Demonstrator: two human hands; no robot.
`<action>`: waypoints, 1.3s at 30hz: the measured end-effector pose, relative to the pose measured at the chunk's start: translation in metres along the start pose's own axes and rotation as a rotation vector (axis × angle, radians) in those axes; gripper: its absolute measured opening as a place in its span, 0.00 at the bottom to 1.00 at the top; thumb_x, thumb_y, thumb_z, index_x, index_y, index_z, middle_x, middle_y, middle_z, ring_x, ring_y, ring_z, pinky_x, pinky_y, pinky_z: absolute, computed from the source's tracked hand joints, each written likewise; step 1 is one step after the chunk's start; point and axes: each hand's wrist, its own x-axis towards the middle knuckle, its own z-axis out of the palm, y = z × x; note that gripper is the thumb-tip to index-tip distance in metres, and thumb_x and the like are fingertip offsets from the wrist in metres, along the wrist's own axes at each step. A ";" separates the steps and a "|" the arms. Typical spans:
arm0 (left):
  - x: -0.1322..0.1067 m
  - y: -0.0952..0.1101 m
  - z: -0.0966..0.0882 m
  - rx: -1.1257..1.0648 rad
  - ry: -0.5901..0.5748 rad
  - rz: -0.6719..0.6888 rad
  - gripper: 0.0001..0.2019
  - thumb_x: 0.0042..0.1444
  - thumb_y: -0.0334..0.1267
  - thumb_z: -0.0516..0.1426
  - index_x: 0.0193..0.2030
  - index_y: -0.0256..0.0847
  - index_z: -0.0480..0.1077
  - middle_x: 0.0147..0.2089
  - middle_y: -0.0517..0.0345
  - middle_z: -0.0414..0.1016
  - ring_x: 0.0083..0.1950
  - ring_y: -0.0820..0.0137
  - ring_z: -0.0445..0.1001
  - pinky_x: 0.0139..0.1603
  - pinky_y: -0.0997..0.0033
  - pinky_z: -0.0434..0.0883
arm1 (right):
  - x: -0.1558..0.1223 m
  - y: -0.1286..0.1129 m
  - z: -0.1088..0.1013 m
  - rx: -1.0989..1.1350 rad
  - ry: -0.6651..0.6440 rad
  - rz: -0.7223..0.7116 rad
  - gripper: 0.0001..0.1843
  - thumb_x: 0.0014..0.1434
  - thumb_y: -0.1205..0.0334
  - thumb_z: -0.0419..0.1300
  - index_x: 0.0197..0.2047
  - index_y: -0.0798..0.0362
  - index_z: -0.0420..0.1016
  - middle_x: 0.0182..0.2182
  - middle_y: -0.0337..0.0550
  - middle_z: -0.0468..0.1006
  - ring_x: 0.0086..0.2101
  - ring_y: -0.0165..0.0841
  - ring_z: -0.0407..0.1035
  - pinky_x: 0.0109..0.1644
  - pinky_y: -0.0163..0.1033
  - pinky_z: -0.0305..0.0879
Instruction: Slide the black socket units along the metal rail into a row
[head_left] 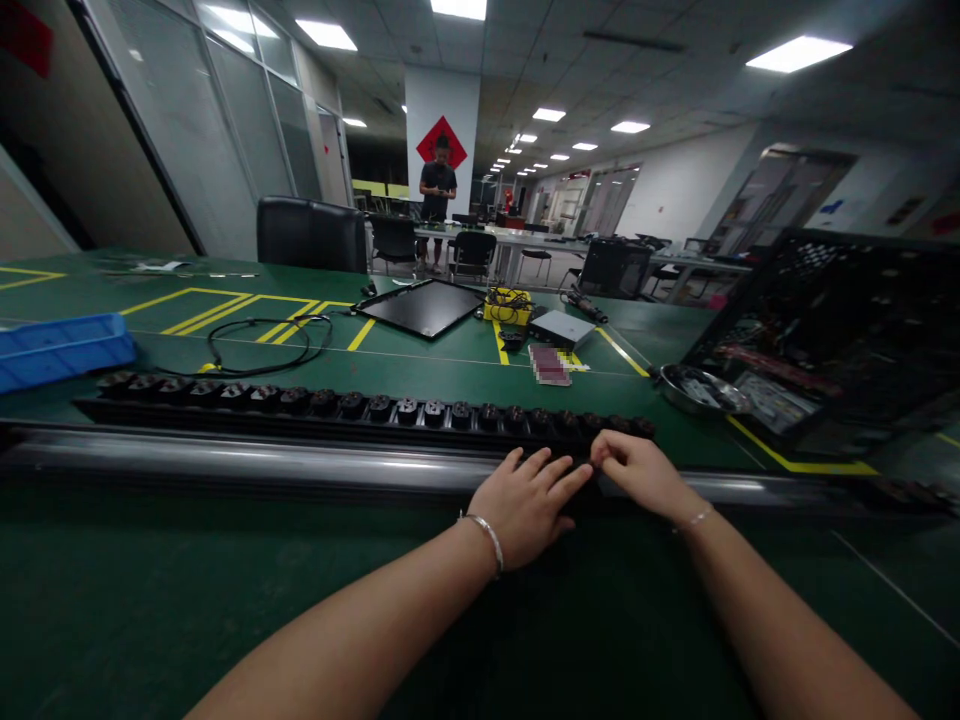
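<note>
A long, shiny dark metal rail (300, 466) runs across the green table in front of me. Lying on it with fingers spread is my left hand (521, 505), palm down. My right hand (637, 470) is closed at the rail, its thumb and fingers pinched together close to my left fingertips. Whatever sits in that pinch is hidden. Just behind the rail stretches a black strip (367, 425) bearing a row of several black socket-like blocks (433, 412).
Left is a blue plastic bin (67, 350), with a looped black cable (259, 345) nearby. Farther back lie a flat black panel (431, 305) and a yellow box (508, 305) of cables. A metal bowl (694, 388) and an open computer case (825, 330) stand right. A person (437, 190) stands far off.
</note>
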 end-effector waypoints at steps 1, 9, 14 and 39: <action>-0.001 0.000 0.000 0.005 -0.001 -0.001 0.29 0.60 0.48 0.48 0.67 0.47 0.45 0.67 0.56 0.56 0.65 0.61 0.55 0.61 0.53 0.58 | 0.001 0.001 0.007 -0.027 0.060 0.019 0.11 0.51 0.64 0.45 0.27 0.54 0.67 0.25 0.39 0.72 0.28 0.29 0.65 0.35 0.33 0.58; -0.011 -0.005 -0.003 0.016 -0.008 -0.006 0.30 0.59 0.45 0.51 0.66 0.46 0.45 0.66 0.52 0.56 0.65 0.60 0.55 0.61 0.53 0.57 | -0.004 -0.027 0.036 -0.125 0.253 0.231 0.13 0.52 0.65 0.45 0.28 0.52 0.71 0.25 0.40 0.73 0.28 0.31 0.66 0.32 0.34 0.53; -0.027 -0.014 -0.010 -0.028 0.025 -0.082 0.27 0.57 0.45 0.54 0.62 0.40 0.54 0.66 0.44 0.56 0.64 0.59 0.57 0.62 0.57 0.58 | -0.017 -0.051 0.065 -0.156 0.356 0.199 0.17 0.57 0.63 0.45 0.38 0.51 0.75 0.30 0.40 0.76 0.31 0.32 0.68 0.33 0.34 0.55; -0.024 -0.027 -0.026 -0.028 0.013 -0.187 0.08 0.61 0.40 0.51 0.47 0.45 0.64 0.50 0.58 0.69 0.49 0.68 0.69 0.50 0.63 0.66 | -0.026 -0.062 0.075 -0.395 0.439 -0.238 0.19 0.61 0.63 0.47 0.49 0.61 0.72 0.48 0.52 0.72 0.50 0.39 0.64 0.57 0.45 0.57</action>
